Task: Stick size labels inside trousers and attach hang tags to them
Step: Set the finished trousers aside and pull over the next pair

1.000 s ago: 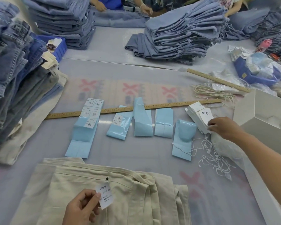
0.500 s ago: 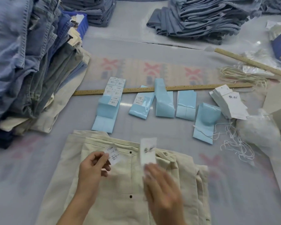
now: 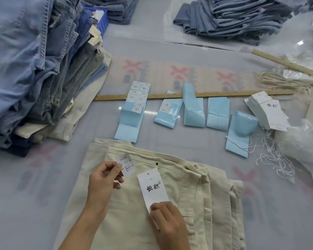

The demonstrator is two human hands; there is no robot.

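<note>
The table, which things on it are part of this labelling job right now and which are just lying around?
In use:
size label in left hand
hang tag in right hand
cream trousers
hang tag stack
strings

Lying about:
wooden ruler
jeans pile
blue crate

Both hands, left [image 3: 103,183] and right [image 3: 167,222], and forearms are bare, unsleeved.

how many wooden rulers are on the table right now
2. One ruler lies flat across the middle of the table, passing under the blue label strips. A second ruler lies diagonally at the far right, its end cut off by the frame. Others may be hidden under clutter.
</note>
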